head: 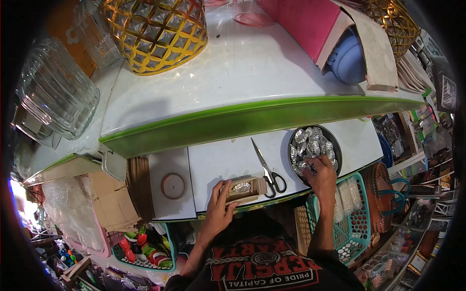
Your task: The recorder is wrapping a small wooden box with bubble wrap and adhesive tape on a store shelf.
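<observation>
My left hand (221, 207) grips the left end of a small open cardboard box (257, 186), which lies near the front edge of the white shelf; a fluted silver metal mould (242, 187) shows inside it. My right hand (322, 176) reaches into a dark round pan (339, 163) filled with fluted silver moulds (314, 143), its fingertips pinched on one mould. Between the box and the pan lie scissors (271, 178) with black handles, blades pointing away from me and slightly apart. A roll of tape (173, 186) lies flat farther left.
A green-edged upper shelf (233, 116) overhangs the work surface, bearing a glass jar (58, 91), a gold-latticed container (156, 36) and a pink box (305, 25). Flattened cardboard (113, 196) stands at left. Teal baskets (358, 218) sit below the surface.
</observation>
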Available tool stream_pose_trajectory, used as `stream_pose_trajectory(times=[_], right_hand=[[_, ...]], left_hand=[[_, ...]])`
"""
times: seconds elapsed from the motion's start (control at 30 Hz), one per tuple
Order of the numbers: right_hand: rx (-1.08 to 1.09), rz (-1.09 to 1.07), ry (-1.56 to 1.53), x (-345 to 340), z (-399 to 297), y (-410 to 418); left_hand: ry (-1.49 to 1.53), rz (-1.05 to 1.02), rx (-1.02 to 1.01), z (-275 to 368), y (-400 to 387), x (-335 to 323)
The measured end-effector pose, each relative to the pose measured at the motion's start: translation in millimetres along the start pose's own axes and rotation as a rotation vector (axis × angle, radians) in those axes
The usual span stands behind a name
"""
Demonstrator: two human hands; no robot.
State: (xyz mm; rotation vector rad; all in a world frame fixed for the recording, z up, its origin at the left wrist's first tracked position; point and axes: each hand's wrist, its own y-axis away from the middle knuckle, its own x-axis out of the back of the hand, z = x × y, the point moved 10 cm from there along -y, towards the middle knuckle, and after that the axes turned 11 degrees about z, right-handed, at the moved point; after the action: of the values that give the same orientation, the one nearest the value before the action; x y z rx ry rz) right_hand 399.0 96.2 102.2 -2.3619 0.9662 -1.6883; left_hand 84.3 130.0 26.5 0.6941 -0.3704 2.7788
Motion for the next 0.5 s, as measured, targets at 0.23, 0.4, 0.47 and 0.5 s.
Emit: stream_pose_trajectory(times=[0.23, 0.4, 0.47, 0.5], right_hand=[[-0.248, -0.106, -0.212, 6, -2, -1], [0.095, -0.070, -0.527, 15, -69, 4], [0.204, -0.092, -0.543, 11, -88, 8], [0.312, -0.114, -0.558, 8, -102, 13]], left_hand=[[-0.011, 0.002, -0.009, -1, 0, 0], [-0.013, 0.000, -0.005, -1, 0, 0], [-0.015, 0.003, -0.003, -2, 0, 0], [-0.014, 0.016, -0.008, -1, 0, 1]])
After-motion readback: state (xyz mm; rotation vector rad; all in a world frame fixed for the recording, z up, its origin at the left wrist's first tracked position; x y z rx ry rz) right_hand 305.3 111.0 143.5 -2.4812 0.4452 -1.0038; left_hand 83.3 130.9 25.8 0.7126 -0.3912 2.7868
